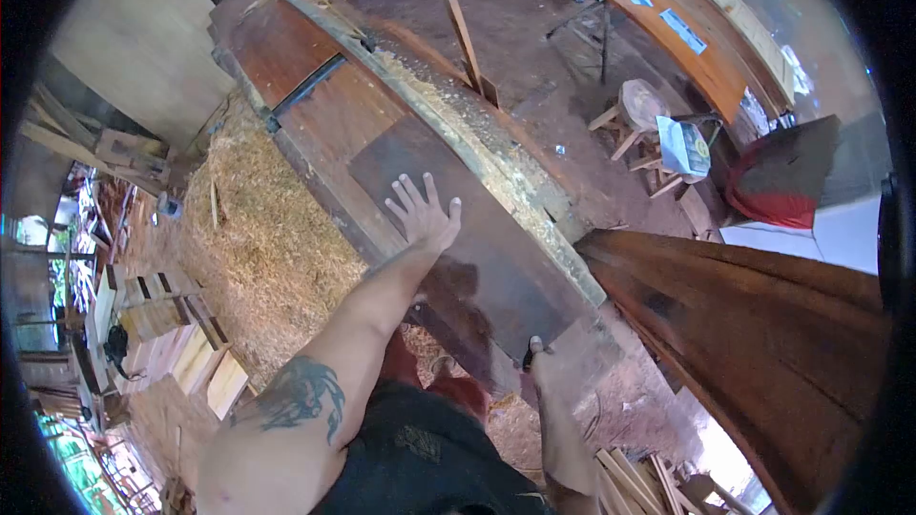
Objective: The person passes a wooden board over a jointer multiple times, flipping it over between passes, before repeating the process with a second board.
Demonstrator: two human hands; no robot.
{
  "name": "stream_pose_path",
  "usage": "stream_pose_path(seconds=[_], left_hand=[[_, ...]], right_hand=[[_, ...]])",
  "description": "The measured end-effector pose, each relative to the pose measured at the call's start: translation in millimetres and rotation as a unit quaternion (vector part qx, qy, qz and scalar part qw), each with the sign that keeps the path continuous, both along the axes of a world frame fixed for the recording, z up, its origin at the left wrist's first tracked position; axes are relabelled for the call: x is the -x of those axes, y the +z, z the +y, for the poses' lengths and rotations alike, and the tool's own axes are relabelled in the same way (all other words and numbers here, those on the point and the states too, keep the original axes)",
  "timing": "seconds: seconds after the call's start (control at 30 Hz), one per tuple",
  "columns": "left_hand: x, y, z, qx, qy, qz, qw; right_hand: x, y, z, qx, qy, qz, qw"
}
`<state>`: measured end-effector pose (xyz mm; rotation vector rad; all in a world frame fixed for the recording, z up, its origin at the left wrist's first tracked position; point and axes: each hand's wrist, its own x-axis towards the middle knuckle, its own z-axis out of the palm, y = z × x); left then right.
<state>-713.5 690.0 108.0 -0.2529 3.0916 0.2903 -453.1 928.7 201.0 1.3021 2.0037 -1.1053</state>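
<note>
A long dark brown board (496,253) lies on the workbench (596,353). My left hand (425,217) rests palm down on the board's far part, with its fingers spread and nothing in it. At the board's near end is my right hand (537,359), its thumb on top at the corner and a small black patch beside it. The rest of its fingers are hidden, so its grip cannot be made out. Beyond the board, a reddish-brown wooden panel (284,50) lies on the bench, with a dark gap across it.
Wood shavings (277,210) heap left of the bench. Cut timber pieces (167,324) stand at lower left. A large brown plank (754,324) slopes at the right. Stools (641,105) and an orange-brown tabletop (682,29) stand at upper right.
</note>
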Motion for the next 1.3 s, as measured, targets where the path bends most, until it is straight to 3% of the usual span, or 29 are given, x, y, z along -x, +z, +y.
stream_pose_path(seconds=[0.1, 0.27, 0.4, 0.5, 0.6, 0.7, 0.83, 0.9, 1.0, 1.1, 1.13, 1.3], left_hand=[[0.6, 0.3, -6.3, 0.009, 0.001, -0.006, 1.000], [3.9, 0.5, -5.0, 0.024, 0.006, -0.022, 0.999], [17.8, -1.6, -18.9, 0.005, 0.005, -0.009, 1.000], [39.9, 3.9, -36.5, 0.013, 0.011, -0.022, 1.000], [61.5, -0.7, -58.3, 0.021, 0.013, -0.019, 1.000], [88.7, 3.3, -80.4, 0.027, 0.016, -0.017, 0.999], [108.0, -2.2, -100.1, 0.034, 0.022, -0.006, 0.999], [116.2, -2.7, -111.4, 0.035, 0.024, 0.000, 0.999], [126.6, -0.8, -122.8, 0.017, 0.025, 0.017, 0.999], [134.4, 5.0, -135.5, -0.007, 0.025, 0.027, 0.999], [136.2, 6.3, -139.6, -0.011, 0.020, 0.024, 0.999], [145.1, 9.0, -153.0, -0.020, 0.031, 0.007, 0.999]], right_hand=[[-25.1, -68.2, 5.9, 0.050, -0.085, 0.105, 0.990], [-42.0, -99.0, 22.4, -0.049, 0.053, 0.078, 0.994], [-24.3, -102.6, 23.2, -0.027, 0.142, -0.006, 0.989], [3.8, -84.6, 10.7, -0.064, 0.226, 0.057, 0.970], [18.2, -111.4, 0.1, -0.025, 0.242, 0.132, 0.961], [55.3, -87.5, -16.5, -0.024, 0.284, 0.173, 0.943], [79.2, -102.8, -19.8, 0.008, 0.311, 0.212, 0.926], [83.9, -87.3, -17.1, -0.030, 0.344, 0.243, 0.906], [82.3, -71.1, -19.4, -0.005, 0.323, 0.433, 0.841], [112.7, -30.5, -50.9, -0.110, 0.466, 0.517, 0.710], [117.2, -42.8, -56.7, -0.046, 0.485, 0.510, 0.709], [162.5, -62.1, -99.7, -0.099, 0.553, 0.530, 0.636]])
